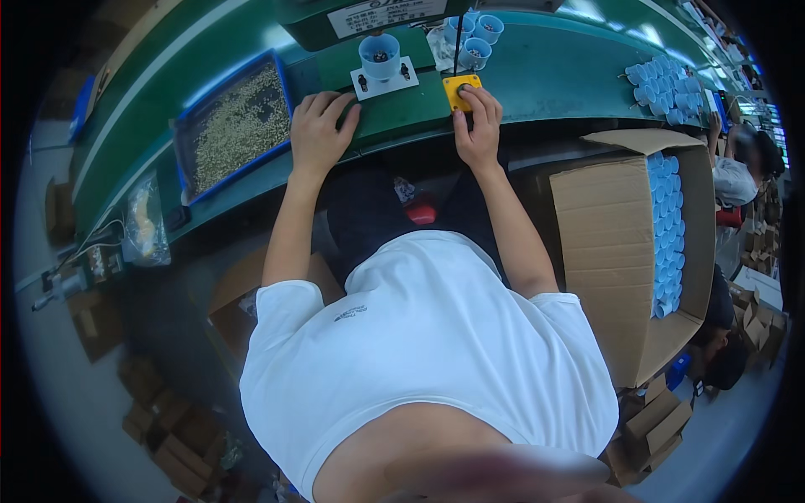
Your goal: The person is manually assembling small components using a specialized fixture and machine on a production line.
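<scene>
Leftmost, just beside my left fingers, lies the blue-rimmed tray point(286, 95), spread with small pale parts point(243, 117). My left hand point(317, 134) rests at the bench edge, fingers loosely bent and thumb apart from the forefinger, with nothing between them that I can see. Just beyond and to the right of those left fingertips sits the white plate point(383, 89), a dark fitting point(362, 83) on its near-left part and another on its right. Between the fittings the light-blue cup point(380, 74) stands upright, dark bits in it, under the green machine head point(335, 25). Being round, the cup shows no long axis across; its mouth faces up, and the plate's longer side runs roughly left to right. From my right fingers it lies leftward and a little farther off, so my left hand is the nearer one. My right hand point(480, 134) has its fingers on the yellow switch box point(450, 86), close by its dark button; I cannot tell whether they press or merely touch. Beyond those fingers stand more cups point(475, 59), and well to their right sits a cluster of blue cups point(662, 88).
</scene>
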{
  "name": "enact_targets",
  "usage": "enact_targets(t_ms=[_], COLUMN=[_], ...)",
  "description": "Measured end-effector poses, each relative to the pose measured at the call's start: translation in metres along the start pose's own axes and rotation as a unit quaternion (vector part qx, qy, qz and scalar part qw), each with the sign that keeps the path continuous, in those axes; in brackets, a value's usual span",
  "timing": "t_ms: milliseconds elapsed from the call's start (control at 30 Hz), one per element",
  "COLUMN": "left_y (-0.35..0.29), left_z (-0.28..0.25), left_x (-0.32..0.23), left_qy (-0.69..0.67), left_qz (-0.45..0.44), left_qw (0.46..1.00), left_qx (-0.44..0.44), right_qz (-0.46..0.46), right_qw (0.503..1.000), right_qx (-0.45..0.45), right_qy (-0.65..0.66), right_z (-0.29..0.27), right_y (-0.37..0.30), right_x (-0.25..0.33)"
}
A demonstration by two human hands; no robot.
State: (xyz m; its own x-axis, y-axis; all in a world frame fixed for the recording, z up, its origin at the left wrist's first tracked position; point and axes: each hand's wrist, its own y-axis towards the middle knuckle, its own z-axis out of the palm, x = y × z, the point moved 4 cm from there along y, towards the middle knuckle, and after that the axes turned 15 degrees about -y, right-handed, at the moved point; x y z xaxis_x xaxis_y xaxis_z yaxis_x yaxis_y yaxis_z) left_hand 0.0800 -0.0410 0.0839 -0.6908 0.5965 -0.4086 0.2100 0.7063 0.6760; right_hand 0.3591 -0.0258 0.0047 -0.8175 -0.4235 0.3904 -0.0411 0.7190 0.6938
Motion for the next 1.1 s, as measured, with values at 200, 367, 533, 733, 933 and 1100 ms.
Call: enact_targets(t_ms=[200,367,533,733,933,1100], left_y=[-0.05,-0.059,-0.051,-0.046,-0.053,-0.043], left_z=[-0.027,-0.03,-0.027,-0.026,-0.018,-0.016], left_x=[0.027,0.029,0.037,0.037,0.042,0.034], left_qy=[-0.038,-0.042,-0.035,-0.017,-0.039,-0.06], left_qz=[-0.066,-0.04,0.005,0.031,-0.019,-0.06], left_qw=[0.995,0.993,0.996,0.998,0.997,0.993], left_qx=[-0.059,-0.107,-0.077,-0.047,-0.066,-0.086], right_qz=[0.05,0.021,0.016,-0.005,-0.019,0.016], right_qw=[0.999,0.998,0.998,0.999,0.998,0.996], right_qx=[0.002,-0.029,-0.024,0.006,-0.035,-0.081], right_qy=[-0.007,-0.042,-0.059,-0.031,-0.038,0.012], right_z=[0.002,0.006,0.006,0.007,0.012,0.012], right_y=[0.002,0.003,0.011,0.018,0.014,0.01], right_x=[0.005,0.005,0.005,-0.007,-0.007,-0.011])
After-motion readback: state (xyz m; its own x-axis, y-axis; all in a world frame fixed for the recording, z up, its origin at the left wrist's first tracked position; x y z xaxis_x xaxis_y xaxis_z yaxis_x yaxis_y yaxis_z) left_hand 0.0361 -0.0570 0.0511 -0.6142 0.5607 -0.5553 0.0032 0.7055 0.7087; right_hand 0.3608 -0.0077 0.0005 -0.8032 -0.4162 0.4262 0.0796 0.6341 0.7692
